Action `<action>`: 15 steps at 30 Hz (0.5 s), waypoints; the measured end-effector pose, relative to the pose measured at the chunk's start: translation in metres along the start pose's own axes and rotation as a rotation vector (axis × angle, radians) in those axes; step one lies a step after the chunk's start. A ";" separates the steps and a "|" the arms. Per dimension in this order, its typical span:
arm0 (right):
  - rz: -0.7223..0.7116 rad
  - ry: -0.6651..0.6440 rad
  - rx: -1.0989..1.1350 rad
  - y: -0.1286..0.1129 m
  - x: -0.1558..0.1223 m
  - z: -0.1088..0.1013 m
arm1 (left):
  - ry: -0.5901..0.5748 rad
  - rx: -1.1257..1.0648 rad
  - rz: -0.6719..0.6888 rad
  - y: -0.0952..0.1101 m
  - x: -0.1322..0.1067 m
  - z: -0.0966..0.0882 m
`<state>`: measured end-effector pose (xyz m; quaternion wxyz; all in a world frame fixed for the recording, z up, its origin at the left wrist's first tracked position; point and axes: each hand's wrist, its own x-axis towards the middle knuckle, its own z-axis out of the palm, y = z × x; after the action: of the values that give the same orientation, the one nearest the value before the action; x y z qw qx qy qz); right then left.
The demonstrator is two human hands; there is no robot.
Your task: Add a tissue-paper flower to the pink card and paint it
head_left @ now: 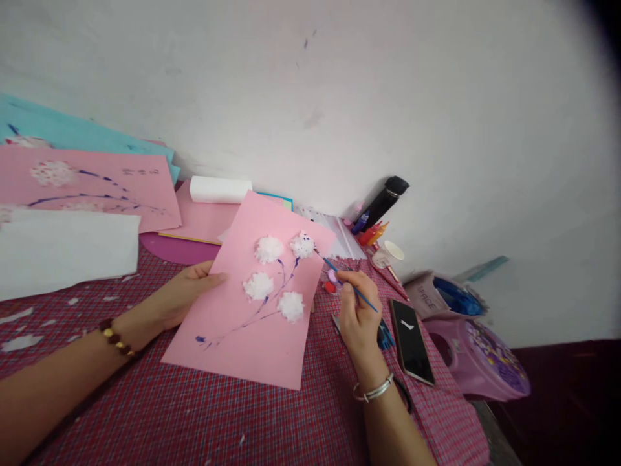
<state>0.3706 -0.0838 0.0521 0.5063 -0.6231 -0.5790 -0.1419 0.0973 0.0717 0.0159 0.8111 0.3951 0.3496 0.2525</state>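
My left hand [196, 291] pinches the left edge of a pink sheet of paper [233, 336], tilted up off the table. Painted dark purple branches run across the sheet, and several fluffy white paper blossoms [291, 307] are stuck on it. In my right hand [359, 310] is a thin blue paintbrush [367, 301], its tip close to the upper right blossom [303, 244], which has dark specks. Whether the tip touches it I cannot tell. Just beyond my right fingers lie a red paint blob [330, 287] and a pale lilac one.
A checked red cloth [194, 414] covers the table. To the left lie a painted pink sheet [97, 188] and white paper [72, 246]. Along the wall are a paper roll [220, 189], paint bottles [370, 233], a black flask [385, 202] and a cup [392, 251]. A phone [412, 340] lies right.
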 end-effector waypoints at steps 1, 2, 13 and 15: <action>-0.009 -0.008 0.010 -0.001 0.000 -0.001 | 0.002 -0.001 0.002 0.000 0.001 0.000; -0.013 -0.008 0.024 -0.002 0.000 -0.001 | 0.003 -0.002 0.002 0.000 0.001 -0.001; 0.061 0.070 0.050 0.000 -0.002 -0.002 | -0.012 -0.035 -0.008 0.001 -0.001 -0.001; 0.056 0.070 0.070 -0.003 -0.002 -0.003 | -0.015 -0.027 -0.008 0.001 -0.002 0.000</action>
<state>0.3687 -0.0873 0.0534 0.5515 -0.6155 -0.5480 -0.1291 0.0963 0.0710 0.0176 0.8199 0.3847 0.3418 0.2510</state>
